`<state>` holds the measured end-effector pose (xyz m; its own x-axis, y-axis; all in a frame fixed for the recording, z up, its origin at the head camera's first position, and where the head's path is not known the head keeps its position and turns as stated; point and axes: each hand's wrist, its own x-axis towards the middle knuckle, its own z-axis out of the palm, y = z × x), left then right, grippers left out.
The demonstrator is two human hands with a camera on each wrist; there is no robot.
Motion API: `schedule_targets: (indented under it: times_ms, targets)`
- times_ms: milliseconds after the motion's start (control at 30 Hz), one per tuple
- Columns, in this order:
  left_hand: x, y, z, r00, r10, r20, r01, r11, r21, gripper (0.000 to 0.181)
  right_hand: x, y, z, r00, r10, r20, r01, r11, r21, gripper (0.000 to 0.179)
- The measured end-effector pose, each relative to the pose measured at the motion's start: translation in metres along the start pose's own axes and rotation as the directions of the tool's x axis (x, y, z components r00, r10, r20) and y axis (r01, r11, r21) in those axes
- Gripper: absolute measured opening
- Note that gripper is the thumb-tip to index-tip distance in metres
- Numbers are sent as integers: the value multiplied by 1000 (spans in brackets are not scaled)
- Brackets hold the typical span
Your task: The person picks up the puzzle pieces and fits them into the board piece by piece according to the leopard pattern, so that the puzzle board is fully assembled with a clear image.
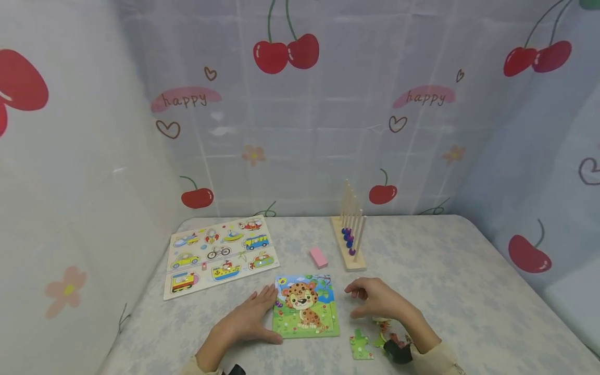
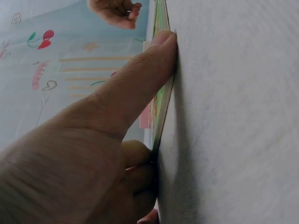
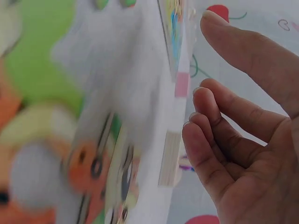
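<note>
Leopard jigsaw board (image 1: 307, 308) lies on the table (image 1: 422, 250), apparently in the steadying step, the left hand (image 1: 248, 317) outspread at its left edge, the right hand (image 1: 377, 299) empty and loosely curled, the next move likely calling for grasping the green jigsaw piece (image 1: 360, 346)

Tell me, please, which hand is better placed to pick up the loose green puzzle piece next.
Probably the right hand: it holds nothing and is nearer the green piece, which lies right of the leopard puzzle. The left hand touches the puzzle's left edge.
</note>
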<state>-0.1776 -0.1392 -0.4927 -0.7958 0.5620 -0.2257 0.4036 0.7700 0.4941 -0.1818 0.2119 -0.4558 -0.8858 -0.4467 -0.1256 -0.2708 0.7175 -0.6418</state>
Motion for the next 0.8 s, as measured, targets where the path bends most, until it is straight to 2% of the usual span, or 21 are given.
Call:
schedule_targets:
  times_ms: [400,633,800]
  targets:
    - [0,0,1,1000,9,-16,-9,1000,16,116,-33,32,-18,997,83,12,-83,997,1,57]
    - [0,0,1,1000,3,-7,-3,1000,0,116,-41,41,-24,984,169,50,-172,983,58,66]
    - [0,0,1,1000,0,-4,0,1000,-1,116,-44,47,-23,985,161,57,-164,985,52,60]
